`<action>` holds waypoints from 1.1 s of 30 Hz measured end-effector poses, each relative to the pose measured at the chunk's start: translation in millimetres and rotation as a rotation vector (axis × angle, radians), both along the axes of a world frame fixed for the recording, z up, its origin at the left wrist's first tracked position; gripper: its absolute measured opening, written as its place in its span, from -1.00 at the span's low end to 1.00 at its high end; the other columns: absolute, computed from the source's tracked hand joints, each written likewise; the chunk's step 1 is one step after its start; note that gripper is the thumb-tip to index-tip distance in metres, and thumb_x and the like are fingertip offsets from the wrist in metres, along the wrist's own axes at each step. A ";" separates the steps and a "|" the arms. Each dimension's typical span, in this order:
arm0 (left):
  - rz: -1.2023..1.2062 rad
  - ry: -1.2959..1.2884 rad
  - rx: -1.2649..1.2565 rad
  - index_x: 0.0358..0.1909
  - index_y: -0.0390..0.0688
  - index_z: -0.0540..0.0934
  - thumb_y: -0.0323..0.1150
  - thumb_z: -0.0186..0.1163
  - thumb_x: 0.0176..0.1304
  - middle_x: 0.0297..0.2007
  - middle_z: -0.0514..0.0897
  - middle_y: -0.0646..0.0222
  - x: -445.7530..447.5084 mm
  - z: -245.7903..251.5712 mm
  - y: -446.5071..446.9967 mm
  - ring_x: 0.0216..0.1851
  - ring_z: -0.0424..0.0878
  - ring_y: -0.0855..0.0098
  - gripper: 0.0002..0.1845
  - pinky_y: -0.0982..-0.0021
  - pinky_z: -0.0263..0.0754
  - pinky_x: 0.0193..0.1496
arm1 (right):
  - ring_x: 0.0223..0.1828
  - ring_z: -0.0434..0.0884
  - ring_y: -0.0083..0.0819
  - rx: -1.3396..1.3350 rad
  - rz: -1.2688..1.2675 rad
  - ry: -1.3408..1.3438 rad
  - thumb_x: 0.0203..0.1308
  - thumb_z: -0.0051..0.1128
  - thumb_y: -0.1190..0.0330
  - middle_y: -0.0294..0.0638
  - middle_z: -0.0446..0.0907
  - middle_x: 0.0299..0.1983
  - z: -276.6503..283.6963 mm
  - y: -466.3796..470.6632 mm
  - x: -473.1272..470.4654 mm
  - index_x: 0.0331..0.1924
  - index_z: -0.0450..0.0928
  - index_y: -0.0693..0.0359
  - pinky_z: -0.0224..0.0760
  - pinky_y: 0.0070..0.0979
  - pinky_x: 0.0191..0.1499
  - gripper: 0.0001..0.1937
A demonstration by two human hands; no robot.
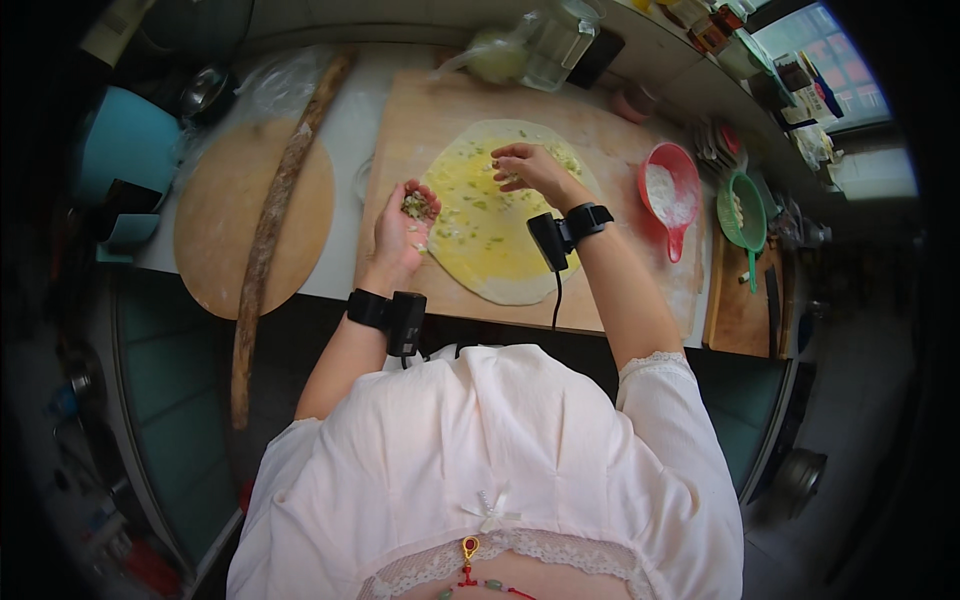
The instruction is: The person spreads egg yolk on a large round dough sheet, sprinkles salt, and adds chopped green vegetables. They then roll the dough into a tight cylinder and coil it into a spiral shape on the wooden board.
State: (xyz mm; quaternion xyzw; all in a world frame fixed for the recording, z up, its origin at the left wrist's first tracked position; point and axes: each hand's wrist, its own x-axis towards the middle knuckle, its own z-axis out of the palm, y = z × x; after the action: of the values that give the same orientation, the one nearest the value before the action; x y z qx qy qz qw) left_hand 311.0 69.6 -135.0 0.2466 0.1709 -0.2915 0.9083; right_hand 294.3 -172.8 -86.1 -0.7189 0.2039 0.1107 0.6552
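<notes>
A large round sheet of rolled dough, coated yellow and dotted with chopped scallion, lies on a floured wooden board. Cupped palm up at the dough's left edge, my left hand holds a small heap of chopped scallion, with a few bits stuck on the palm. Over the upper part of the dough is my right hand, fingers bent and held close together, with some bits at the fingertips. Both wrists wear black strapped devices.
At left, a long wooden rolling pin lies across a round wooden board. At right are a red strainer-shaped scoop of flour, a green strainer and a knife on a cutting board. A clear pitcher stands behind.
</notes>
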 end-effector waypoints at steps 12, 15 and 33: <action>0.044 0.024 -0.003 -0.20 -0.19 0.54 -0.30 0.02 0.42 -0.30 0.61 0.31 -4.3 -6.8 11.6 -0.23 0.58 0.35 -0.81 0.31 0.54 -0.04 | -0.13 0.60 -0.42 -0.063 0.011 -0.036 0.34 -0.06 0.36 -0.16 0.58 -0.10 -20.6 2.4 13.0 0.09 0.48 0.37 0.55 -0.48 -0.10 -0.66; 0.050 0.000 -0.004 -0.20 -0.20 0.54 -0.30 0.02 0.42 -0.30 0.61 0.31 -4.2 -8.5 11.9 -0.22 0.58 0.35 -0.81 0.31 0.54 -0.04 | -0.11 0.59 -0.45 -0.056 -0.134 -0.096 0.36 -0.05 0.33 -0.20 0.58 -0.08 -18.0 -27.6 -7.2 0.08 0.50 0.33 0.55 -0.50 -0.07 -0.68; -0.127 -0.144 0.032 -0.03 -0.26 0.53 -0.15 -0.14 0.50 -0.18 0.61 0.27 -22.6 17.2 -72.4 -0.07 0.57 0.37 -0.61 0.36 0.46 0.13 | 0.12 0.48 -0.44 0.459 -0.468 -0.224 0.44 -0.13 0.12 -0.23 0.51 0.10 -19.7 27.7 -90.0 0.18 0.41 0.20 0.29 -0.45 0.20 -0.60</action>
State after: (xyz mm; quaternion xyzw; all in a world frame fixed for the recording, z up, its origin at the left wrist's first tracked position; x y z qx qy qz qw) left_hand 288.4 -2.8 -117.7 0.2916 0.0939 -0.3275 0.8938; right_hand 204.3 -145.1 -105.8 -0.4944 0.2598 -0.0791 0.8257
